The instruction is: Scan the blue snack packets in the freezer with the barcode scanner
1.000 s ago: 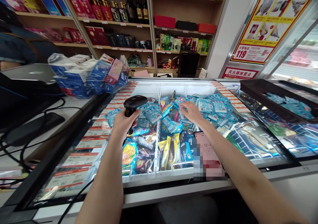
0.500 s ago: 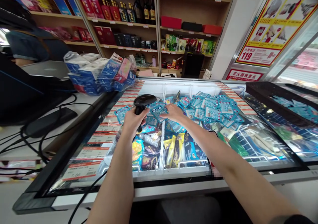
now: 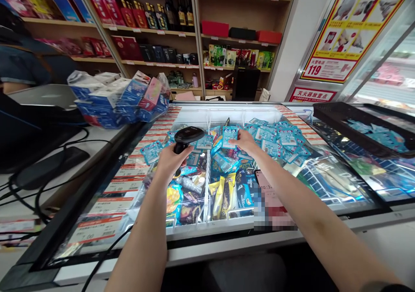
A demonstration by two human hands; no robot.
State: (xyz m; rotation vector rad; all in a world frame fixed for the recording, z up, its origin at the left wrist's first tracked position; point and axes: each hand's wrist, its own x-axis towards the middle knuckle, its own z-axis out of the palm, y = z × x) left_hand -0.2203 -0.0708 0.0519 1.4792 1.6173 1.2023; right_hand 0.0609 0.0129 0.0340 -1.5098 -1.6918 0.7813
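My left hand [image 3: 171, 160] is wrapped round the grip of a black barcode scanner [image 3: 189, 134], its head pointing right. Between the fingers of my right hand [image 3: 244, 143] is a small blue packet [image 3: 230, 136], held by its right edge with the printed face showing. More of the same blue packets [image 3: 285, 138] lie heaped on the glass top to the right, and a few others [image 3: 152, 152] lie left of the scanner. A phone [image 3: 270, 192], partly pixelated, lies on the glass under my right forearm.
Under the glass freezer lid, wire baskets hold wrapped ice creams [image 3: 228, 192]. A dark basket [image 3: 359, 128] with blue packets stands at right. Blue boxes in plastic [image 3: 119, 97] stand on the left counter near cables and a laptop [image 3: 45, 94]. A person's arm shows far left.
My right hand has moved right with a blue packet, away from the scanner. The phone is now more visible under my forearm. The whole view has shifted slightly.
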